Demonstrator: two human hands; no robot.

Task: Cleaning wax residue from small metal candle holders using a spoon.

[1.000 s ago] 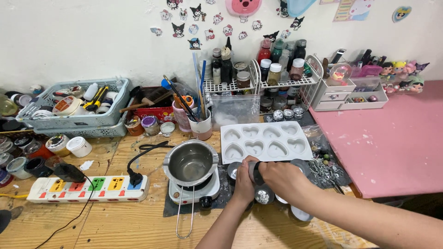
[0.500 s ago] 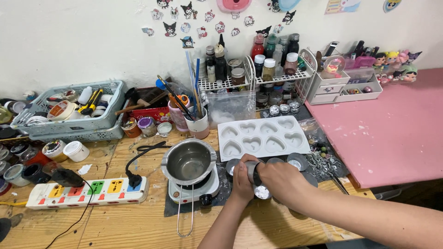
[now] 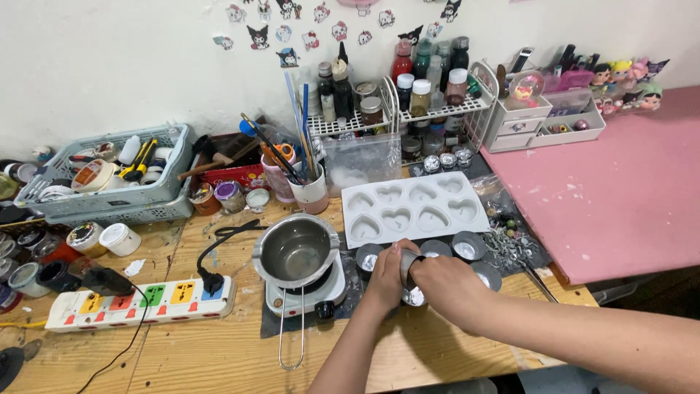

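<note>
- A small metal cup [image 3: 410, 268] is held between both hands at lower centre of the frame, just above the surface [image 3: 219, 350]; a further small cup [image 3: 415, 295] with pale contents is seen directly beneath it.
- The left hand [image 3: 386, 277] is closed around the cup's left side; the right hand [image 3: 448, 288] is closed over its right side. Both grips are pressed onto the cup.
- The step in hand is judged to be handling of one cup over another; a steady, level placement is judged to be called for next.
- Around the hands, four more small round cups are counted, one [image 3: 368, 257] at left, one [image 3: 468, 245] at right.
- One white mould [image 3: 415, 208] with six heart cavities lies just beyond the hands.
- One empty steel pot [image 3: 295, 252] sits on one small hotplate [image 3: 306, 292], left of centre.
- One power strip [image 3: 142, 300] lies at lower left; one grey basket [image 3: 102, 182] at upper left; one pink mat [image 3: 612, 197] at right.
</note>
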